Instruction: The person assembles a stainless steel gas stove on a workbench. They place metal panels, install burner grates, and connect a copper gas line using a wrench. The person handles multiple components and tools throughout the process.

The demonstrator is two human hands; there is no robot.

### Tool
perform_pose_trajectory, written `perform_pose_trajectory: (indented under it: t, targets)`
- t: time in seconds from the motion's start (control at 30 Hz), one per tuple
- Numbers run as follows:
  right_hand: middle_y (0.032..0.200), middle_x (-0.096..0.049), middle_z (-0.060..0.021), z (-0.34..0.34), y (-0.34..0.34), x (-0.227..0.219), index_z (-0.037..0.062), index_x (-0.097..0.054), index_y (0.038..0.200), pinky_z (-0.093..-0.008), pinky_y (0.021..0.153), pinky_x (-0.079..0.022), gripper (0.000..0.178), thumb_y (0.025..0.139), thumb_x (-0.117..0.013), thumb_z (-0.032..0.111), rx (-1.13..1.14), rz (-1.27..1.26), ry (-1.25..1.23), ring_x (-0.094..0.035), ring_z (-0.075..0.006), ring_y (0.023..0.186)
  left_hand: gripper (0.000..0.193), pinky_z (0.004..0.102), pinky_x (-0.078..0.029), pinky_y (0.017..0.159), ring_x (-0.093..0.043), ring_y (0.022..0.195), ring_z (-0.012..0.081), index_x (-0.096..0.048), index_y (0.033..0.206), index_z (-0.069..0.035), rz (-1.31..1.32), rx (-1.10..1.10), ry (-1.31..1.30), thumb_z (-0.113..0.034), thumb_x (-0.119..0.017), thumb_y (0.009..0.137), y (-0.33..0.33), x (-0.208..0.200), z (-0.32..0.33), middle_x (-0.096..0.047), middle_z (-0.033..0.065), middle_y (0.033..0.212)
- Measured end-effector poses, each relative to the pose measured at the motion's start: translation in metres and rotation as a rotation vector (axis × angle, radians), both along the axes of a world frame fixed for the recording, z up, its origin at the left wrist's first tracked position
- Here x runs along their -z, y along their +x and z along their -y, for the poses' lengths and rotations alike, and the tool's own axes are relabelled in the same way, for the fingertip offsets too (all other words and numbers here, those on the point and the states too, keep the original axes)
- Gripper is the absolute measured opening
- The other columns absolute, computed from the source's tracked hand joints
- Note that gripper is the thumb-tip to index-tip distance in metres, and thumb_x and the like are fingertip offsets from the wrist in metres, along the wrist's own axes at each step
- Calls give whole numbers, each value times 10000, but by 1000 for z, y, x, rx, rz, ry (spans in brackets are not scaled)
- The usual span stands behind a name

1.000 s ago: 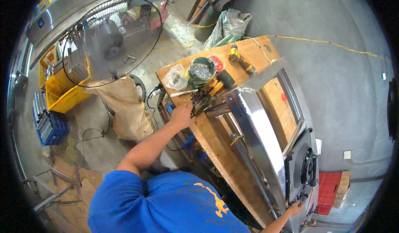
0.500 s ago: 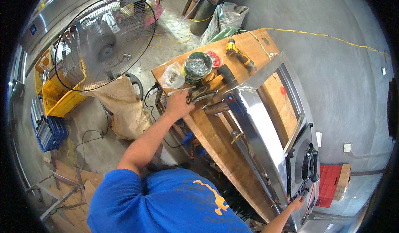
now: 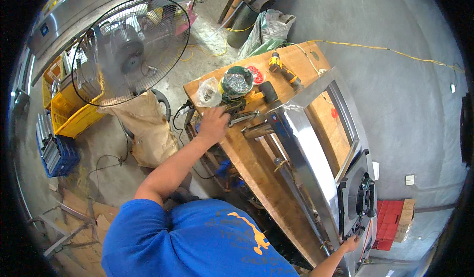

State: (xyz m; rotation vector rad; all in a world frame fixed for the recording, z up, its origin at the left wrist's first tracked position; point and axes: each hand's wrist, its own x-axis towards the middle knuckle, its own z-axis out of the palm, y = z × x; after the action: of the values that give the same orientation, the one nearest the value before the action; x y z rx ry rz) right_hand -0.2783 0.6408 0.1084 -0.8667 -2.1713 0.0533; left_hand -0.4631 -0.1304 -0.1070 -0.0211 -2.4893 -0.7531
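My left hand (image 3: 214, 125) is over the left corner of the wooden workbench (image 3: 242, 168). Its fingers look stretched out toward a small pile of dark-handled hand tools (image 3: 238, 111), with no object visible in them. A green tub of small metal fasteners (image 3: 236, 81) and a clear plastic bag (image 3: 208, 92) stand just beyond. At lower right, my right hand (image 3: 351, 243) is closed at the near edge of a black gas burner (image 3: 361, 198), its fingertips on a small dark part too small to name. The burner sits in a shiny steel stove frame (image 3: 310, 153) lying on the bench.
A hammer (image 3: 268, 91), a yellow and black cordless drill (image 3: 284, 69) and a red-filled container (image 3: 255, 74) lie farther back. A large fan (image 3: 131, 54) stands at the left, near yellow crates (image 3: 74, 119) and a blue basket (image 3: 61, 156). Red crates (image 3: 389, 222) stand at right.
My left hand was closed around a dark handle; now its fingers look loosened, and the hand has shifted slightly. My right hand stays at the burner edge. The view has tilted slightly.
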Motion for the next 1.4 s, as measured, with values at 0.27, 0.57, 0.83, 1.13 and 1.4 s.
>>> perform_pose_trajectory:
  t: [0.27,0.57,0.83,1.13,1.4]
  targets:
    - [1038,-707,-203,1,-3,1,-37,-671,1076,-420,867,-503,304,871,-621,183,-20,-24,-86,-669,-339,952,232,387,-406,896,-530,1104,226,-710,1025,-121,220,247,-503,-228,-592,856,-49,-1,-35,-625,46,1091]
    - [1081,-693,-203,-17,6,14,-32,-674,1081,-416,893,-491,283,907,-597,178,-34,-89,-89,-649,-356,986,294,450,-322,1007,-429,1252,268,-697,1126,-153,451,214,-572,-244,-594,866,-62,10,-49,-506,88,1348]
    - [966,-713,-232,-64,-1,46,-36,-715,1028,-466,841,-535,315,831,-715,211,-316,-437,104,-669,-404,893,262,475,-333,971,-422,1264,250,-737,1091,-198,461,156,-724,-261,-581,890,-63,16,-56,-584,35,1237]
    - [980,-716,-233,-43,-1,41,-47,-719,1009,-465,825,-537,308,834,-705,206,-333,-460,32,-676,-387,907,348,465,-303,1004,-395,1274,264,-701,1179,-140,441,191,-853,-293,-564,898,-59,25,-51,-483,78,1393]
    - [992,-716,-230,-38,-3,42,-52,-716,1011,-447,818,-544,304,857,-689,209,-8,-332,-48,-682,-375,916,293,441,-324,944,-437,1172,254,-754,973,-96,244,157,-684,-293,-557,882,-40,19,-43,-560,63,1204]
